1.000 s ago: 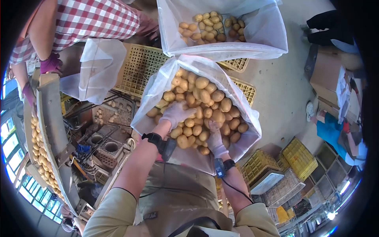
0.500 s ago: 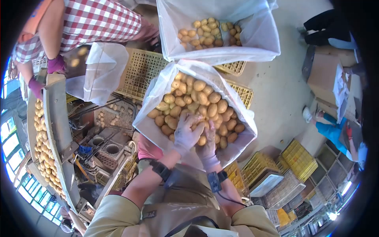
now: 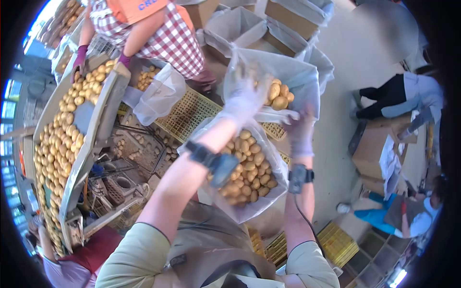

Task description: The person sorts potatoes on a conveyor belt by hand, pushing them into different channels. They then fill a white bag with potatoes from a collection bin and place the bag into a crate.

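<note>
A lined box full of potatoes (image 3: pixel 249 173) stands in front of my body. Beyond it is a second box with a white liner (image 3: pixel 300 79), and some potatoes (image 3: pixel 280 95) show inside. My gloved left hand (image 3: pixel 245 96) reaches over this second box, its fingers apart but blurred by motion. At the near right corner of the same box, my gloved right hand (image 3: pixel 300 129) is beside the liner's edge. Its fingertips are smeared, and I cannot make out whether they grip the liner.
A conveyor (image 3: pixel 60 144) with many potatoes runs along the left, where a person in a checkered apron (image 3: pixel 177 48) works. Yellow crates (image 3: pixel 187 113) lie between. More lined boxes stand behind. Other people and a cardboard box (image 3: pixel 374 149) are at the right.
Both my hands have left the potatoes in the near box and moved forward to the farther box. The view has shifted, showing more of the conveyor and more lined boxes.
</note>
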Tool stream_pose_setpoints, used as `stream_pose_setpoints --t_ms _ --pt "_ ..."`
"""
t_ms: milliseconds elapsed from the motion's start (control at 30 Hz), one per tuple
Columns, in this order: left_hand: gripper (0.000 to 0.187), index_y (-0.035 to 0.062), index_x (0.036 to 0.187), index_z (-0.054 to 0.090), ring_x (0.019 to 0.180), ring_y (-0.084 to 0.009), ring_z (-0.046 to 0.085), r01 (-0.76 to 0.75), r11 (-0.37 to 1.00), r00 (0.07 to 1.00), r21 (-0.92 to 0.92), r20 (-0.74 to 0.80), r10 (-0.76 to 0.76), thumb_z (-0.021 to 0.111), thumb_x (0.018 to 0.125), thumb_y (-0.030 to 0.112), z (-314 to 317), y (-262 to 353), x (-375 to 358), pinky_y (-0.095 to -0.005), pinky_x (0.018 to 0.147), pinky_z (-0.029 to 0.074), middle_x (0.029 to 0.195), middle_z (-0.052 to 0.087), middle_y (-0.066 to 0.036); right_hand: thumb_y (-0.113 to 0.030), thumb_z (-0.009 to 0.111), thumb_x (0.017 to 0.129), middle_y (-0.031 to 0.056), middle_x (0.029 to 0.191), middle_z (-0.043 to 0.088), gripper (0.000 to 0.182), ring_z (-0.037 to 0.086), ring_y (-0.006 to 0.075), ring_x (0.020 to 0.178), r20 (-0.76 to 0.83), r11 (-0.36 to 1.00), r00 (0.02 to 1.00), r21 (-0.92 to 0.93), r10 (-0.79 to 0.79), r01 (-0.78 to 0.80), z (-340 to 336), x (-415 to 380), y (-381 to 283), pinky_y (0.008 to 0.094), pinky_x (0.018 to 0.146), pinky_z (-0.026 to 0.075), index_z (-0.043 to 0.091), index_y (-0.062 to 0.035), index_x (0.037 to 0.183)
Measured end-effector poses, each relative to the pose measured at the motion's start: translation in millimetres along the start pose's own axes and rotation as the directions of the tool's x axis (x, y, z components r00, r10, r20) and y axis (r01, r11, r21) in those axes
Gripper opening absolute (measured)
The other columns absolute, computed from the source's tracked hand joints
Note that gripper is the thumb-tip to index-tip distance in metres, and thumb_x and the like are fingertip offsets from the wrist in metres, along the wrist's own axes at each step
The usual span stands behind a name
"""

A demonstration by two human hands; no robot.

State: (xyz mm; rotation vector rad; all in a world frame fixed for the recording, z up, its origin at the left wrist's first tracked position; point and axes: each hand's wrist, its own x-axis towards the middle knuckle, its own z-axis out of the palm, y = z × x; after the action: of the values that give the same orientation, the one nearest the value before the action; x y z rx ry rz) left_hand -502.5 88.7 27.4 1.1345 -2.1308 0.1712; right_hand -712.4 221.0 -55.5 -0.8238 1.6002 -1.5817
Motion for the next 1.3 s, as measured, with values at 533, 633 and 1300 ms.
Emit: stream_pose_setpoints --t_ms 533,633,1300 --pt "0.045 0.0026 0.146 0.060 0.147 -0.0424 0.043 0.631 0.475 0.657 0.613 -0.098 -0.748 0.058 0.104 0.017 -633 -320 -340 -0.0501 0.124 0.032 0.153 0.052 -0.025 -0.021 0.058 0.110 0.0113 0.144 0.057 0.047 0.058 0.0249 0.130 0.153 0.966 0.961 0.091 0.228 -0.244 144 -171 -113 0.0406 0.113 0.046 0.048 -0.0019 0.152" --pt "0.031 0.0013 0.123 0.072 0.126 -0.0432 0.061 0.699 0.509 0.620 0.502 -0.071 -0.782 0.064 0.099 0.018 -648 -326 -333 -0.0504 0.113 0.045 0.128 0.069 -0.023 -0.013 0.057 0.110 0.0129 0.142 0.058 0.043 0.057 0.0222 0.132 0.405 0.962 0.878 -0.010 0.255 -0.274 308 -204 -135 0.0366 0.116 0.045 0.051 0.0041 0.149" --pt "0.030 0.0104 0.108 0.078 0.116 -0.0375 0.067 0.745 0.594 0.629 0.302 -0.023 -0.777 0.077 0.080 0.020 -693 -325 -329 -0.0518 0.100 0.052 0.111 0.075 -0.009 -0.033 0.064 0.093 0.0144 0.153 0.055 0.040 0.048 0.0385 0.142 0.984 0.318 0.069 -0.119 0.165 0.941 793 -261 -193 0.0606 0.119 0.033 0.072 -0.0249 0.132"
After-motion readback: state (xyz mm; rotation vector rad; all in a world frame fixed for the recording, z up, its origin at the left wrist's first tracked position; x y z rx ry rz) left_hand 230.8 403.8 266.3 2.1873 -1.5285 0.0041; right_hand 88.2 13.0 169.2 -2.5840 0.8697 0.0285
